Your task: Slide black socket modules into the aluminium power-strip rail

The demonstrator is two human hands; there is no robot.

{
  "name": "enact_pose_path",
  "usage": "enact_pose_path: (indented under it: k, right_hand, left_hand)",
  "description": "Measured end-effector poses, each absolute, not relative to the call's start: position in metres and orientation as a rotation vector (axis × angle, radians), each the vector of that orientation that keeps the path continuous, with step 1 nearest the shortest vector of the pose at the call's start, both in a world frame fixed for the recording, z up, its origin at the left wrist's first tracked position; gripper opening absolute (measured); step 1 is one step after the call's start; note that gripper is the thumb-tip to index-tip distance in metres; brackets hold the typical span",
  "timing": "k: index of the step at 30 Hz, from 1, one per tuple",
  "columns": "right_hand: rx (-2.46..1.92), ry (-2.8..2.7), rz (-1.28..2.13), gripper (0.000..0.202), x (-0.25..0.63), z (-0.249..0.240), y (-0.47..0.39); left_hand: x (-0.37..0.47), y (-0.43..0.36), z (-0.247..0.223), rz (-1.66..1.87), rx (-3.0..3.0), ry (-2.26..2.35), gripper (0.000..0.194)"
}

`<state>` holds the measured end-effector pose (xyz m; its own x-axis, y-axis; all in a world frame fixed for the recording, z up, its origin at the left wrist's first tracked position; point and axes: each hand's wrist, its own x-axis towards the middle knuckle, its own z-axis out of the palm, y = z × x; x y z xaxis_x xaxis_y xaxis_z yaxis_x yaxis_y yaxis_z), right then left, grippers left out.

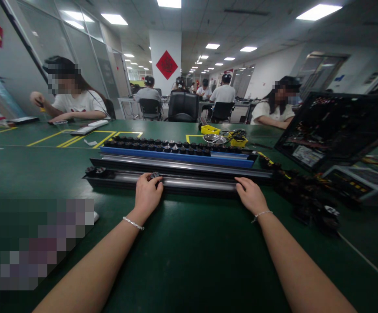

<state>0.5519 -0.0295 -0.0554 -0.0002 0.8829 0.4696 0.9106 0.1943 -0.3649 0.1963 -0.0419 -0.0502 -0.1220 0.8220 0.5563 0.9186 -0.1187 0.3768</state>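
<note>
Across the green table in front of me lies a long black channel-shaped rail (195,184) with a shiny metal inside. My left hand (148,191) is closed around a small round black part (155,175) with a grey top, at the rail's left half. Fingers extended, my right hand (250,192) touches the rail near its right end and holds nothing. Another black part (97,171) sits in the left end of this rail. Behind it are a second rail (182,164) and a blue rail (176,154) carrying rows of similar black parts.
Right of the rails lies a heap of black parts (306,195), beside a metal power supply box (361,180) and an open computer case (335,130). Yellow bins (210,129) and a metal dish (214,138) stand behind. Two people sit across the table. A blurred-out object (45,243) lies left.
</note>
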Motion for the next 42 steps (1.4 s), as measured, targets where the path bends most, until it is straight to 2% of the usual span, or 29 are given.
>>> enact_pose_path:
  k: [36, 42]
  right_hand:
    - [-1.702, -1.863, -0.049, 0.041, 0.5518, -0.0544, -0.0300]
    - [-1.708, -1.862, -0.041, 0.041, 0.5517, -0.0538, -0.0307]
  left_hand:
    - [0.1967, -0.0407, -0.0540, -1.086, -2.084, -1.929, 0.030]
    - [0.1994, -0.0434, -0.0520, -1.080, -2.197, -1.845, 0.025]
